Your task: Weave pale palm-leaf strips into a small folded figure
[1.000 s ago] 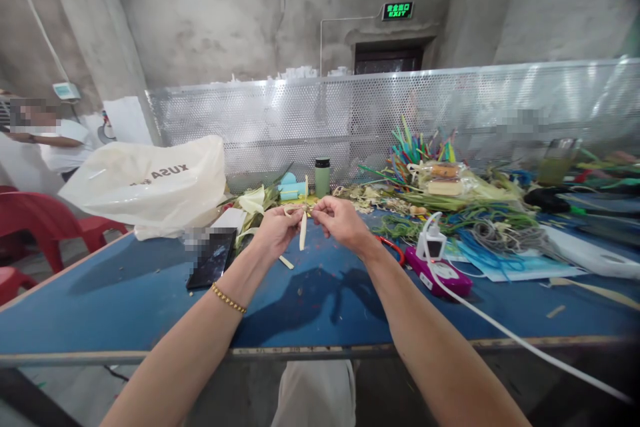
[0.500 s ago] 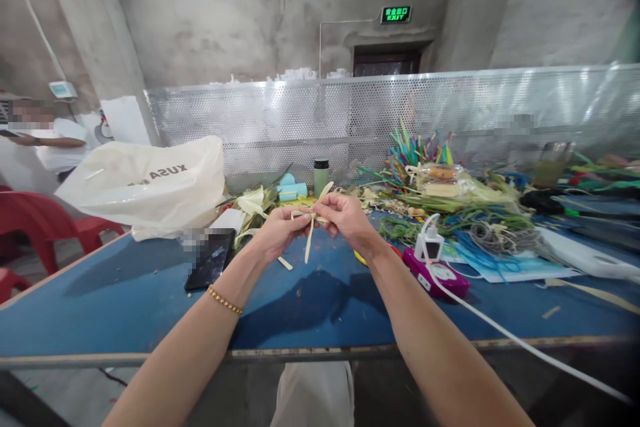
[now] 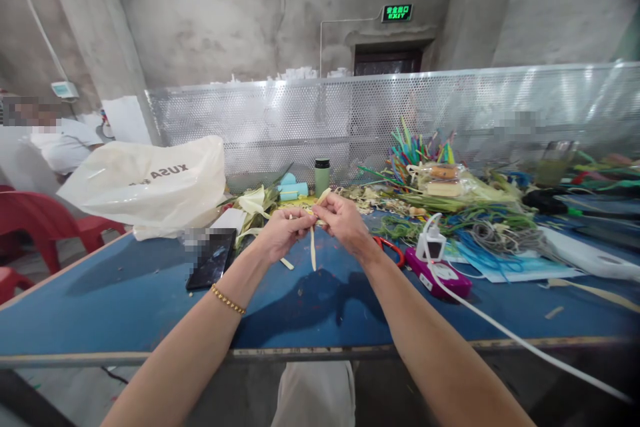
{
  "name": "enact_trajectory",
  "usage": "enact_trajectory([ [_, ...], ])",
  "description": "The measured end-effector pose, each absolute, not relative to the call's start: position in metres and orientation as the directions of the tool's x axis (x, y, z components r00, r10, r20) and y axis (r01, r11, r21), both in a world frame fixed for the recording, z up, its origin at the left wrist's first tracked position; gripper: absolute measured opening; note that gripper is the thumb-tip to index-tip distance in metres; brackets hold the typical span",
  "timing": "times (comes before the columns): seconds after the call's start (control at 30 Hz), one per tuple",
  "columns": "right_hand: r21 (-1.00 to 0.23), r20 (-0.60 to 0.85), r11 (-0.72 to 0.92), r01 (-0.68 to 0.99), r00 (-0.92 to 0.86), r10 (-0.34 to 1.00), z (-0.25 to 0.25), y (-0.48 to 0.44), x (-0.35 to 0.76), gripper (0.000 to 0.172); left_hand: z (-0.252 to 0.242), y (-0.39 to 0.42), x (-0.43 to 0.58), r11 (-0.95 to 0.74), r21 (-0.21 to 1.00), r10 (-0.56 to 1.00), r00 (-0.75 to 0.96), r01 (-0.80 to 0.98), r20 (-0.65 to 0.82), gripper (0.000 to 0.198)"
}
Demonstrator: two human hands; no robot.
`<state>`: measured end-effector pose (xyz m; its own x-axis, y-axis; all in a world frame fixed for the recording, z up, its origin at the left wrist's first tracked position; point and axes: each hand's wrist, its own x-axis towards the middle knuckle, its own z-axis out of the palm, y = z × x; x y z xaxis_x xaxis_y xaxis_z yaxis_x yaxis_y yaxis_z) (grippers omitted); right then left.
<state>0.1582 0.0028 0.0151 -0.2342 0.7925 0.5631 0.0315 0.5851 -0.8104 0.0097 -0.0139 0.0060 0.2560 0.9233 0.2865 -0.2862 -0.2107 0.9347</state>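
Pale yellow strips [image 3: 313, 251], like dried leaf or straw, are pinched between my two hands above the blue table [image 3: 165, 320]. My left hand [image 3: 285, 232], with a gold bead bracelet on its wrist, is closed on them from the left. From the right, my right hand [image 3: 343, 219] grips them with thumb and fingertips, touching the left thumb. One strip end hangs down below the fingers and another sticks up above the right hand. Where the strips cross is mostly hidden by the fingers. A short loose strip piece [image 3: 287, 264] lies on the table below my left hand.
A tablet-like dark device [image 3: 213, 260] and a white plastic bag [image 3: 150, 180] are on the left. Behind my hands stands a green bottle [image 3: 322, 177]. On the right are red-handled scissors [image 3: 395, 250], a purple power strip [image 3: 436, 273] with a white cable, and heaps of cords [image 3: 493, 237].
My hands have come closer together, thumbs now meeting over the strips. The hanging end sits slightly lower and farther right. More of the red handle shows beside my right wrist.
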Motion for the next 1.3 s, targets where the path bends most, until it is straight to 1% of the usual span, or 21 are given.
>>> enact_trajectory([
  [0.17, -0.817, 0.557, 0.575, 0.03, -0.215, 0.802, 0.011, 0.007, 0.157, 0.032, 0.008, -0.015, 0.008, -0.213, 0.94, 0.922, 0.264, -0.265, 0.283, 0.026],
  [0.33, -0.8, 0.584, 0.599, 0.031, -0.186, 0.79, 0.007, 0.011, 0.156, 0.029, 0.007, -0.015, 0.006, -0.212, 0.942, 0.911, 0.297, -0.26, 0.287, 0.028],
  [0.43, -0.79, 0.598, 0.613, 0.031, -0.182, 0.78, 0.007, 0.013, 0.157, 0.027, 0.006, -0.012, 0.004, -0.201, 0.937, 0.893, 0.339, -0.287, 0.295, 0.028],
  [0.53, -0.782, 0.608, 0.622, 0.046, -0.162, 0.777, 0.008, 0.014, 0.158, 0.028, 0.006, -0.009, 0.002, -0.175, 0.918, 0.884, 0.355, -0.355, 0.306, 0.021],
  [0.63, -0.782, 0.612, 0.622, 0.041, -0.136, 0.779, 0.01, 0.012, 0.157, 0.029, 0.005, -0.007, 0.001, -0.16, 0.893, 0.894, 0.32, -0.421, 0.312, 0.026],
  [0.8, -0.784, 0.614, 0.62, 0.035, -0.104, 0.782, 0.011, 0.008, 0.155, 0.03, 0.005, -0.009, 0.006, -0.113, 0.891, 0.93, 0.27, -0.439, 0.251, 0.02],
  [0.93, -0.748, 0.656, 0.654, 0.113, -0.019, 0.754, 0.008, 0.008, 0.15, 0.028, 0.007, -0.014, 0.013, -0.058, 0.882, 0.946, 0.255, -0.468, 0.198, 0.023],
  [1.0, -0.712, 0.694, 0.685, 0.153, 0.004, 0.72, 0.005, 0.01, 0.148, 0.027, 0.007, -0.015, 0.016, -0.07, 0.868, 0.957, 0.212, -0.492, 0.197, 0.024],
  [1.07, -0.698, 0.705, 0.696, 0.166, -0.011, 0.709, 0.003, 0.012, 0.147, 0.026, 0.006, -0.014, 0.017, -0.103, 0.863, 0.964, 0.164, -0.495, 0.209, 0.024],
  [1.13, -0.7, 0.694, 0.688, 0.192, -0.046, 0.719, 0.003, 0.015, 0.15, 0.025, 0.003, -0.01, 0.015, -0.156, 0.88, 0.959, 0.144, -0.449, 0.243, 0.025],
  [1.2, -0.674, 0.698, 0.682, 0.284, -0.057, 0.713, 0.006, 0.018, 0.157, 0.025, 0.001, -0.007, 0.012, -0.244, 0.909, 0.943, 0.135, -0.337, 0.304, 0.025],
  [1.23, -0.653, 0.717, 0.67, 0.353, 0.002, 0.697, 0.009, 0.019, 0.162, 0.026, 0.0, -0.005, 0.009, -0.297, 0.917, 0.932, 0.128, -0.266, 0.339, 0.024],
  [1.27, -0.613, 0.759, 0.665, 0.427, 0.083, 0.646, 0.011, 0.019, 0.167, 0.026, -0.001, -0.004, 0.007, -0.335, 0.922, 0.923, 0.13, -0.195, 0.363, 0.025],
  [1.3, -0.546, 0.815, 0.678, 0.492, 0.125, 0.566, 0.014, 0.019, 0.172, 0.023, -0.001, -0.003, 0.004, -0.36, 0.924, 0.917, 0.137, -0.126, 0.376, 0.025],
])
